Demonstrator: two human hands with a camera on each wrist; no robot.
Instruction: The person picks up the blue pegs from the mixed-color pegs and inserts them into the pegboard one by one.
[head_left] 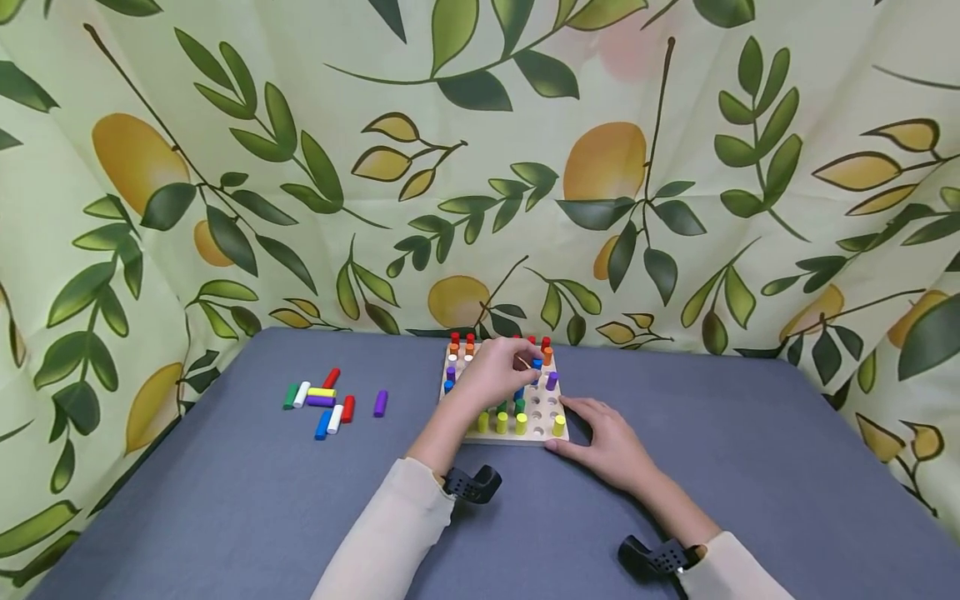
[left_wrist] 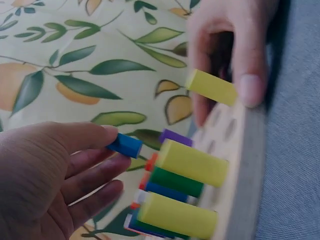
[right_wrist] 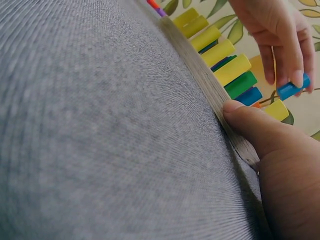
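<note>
A wooden pegboard (head_left: 550, 414) stands on the table, with upright pegs in colour rows. Between thumb and fingertips, my left hand (head_left: 487, 377) pinches a blue peg (left_wrist: 126, 145) above the board's right part. That hand hides the board's middle in the head view. My right hand (head_left: 611, 444) grips the board's near right corner, thumb on the front edge and fingers along the right side. Close to that thumb is a yellow peg (head_left: 558, 426). Bare holes show in the right columns, behind this peg and left of it.
Left of the board lie several loose pegs, among them a green peg (head_left: 290, 397), a blue peg (head_left: 322, 426) and a separate purple peg (head_left: 381, 403). A leaf-patterned cloth (head_left: 510, 242) hangs behind the grey table (head_left: 225, 500).
</note>
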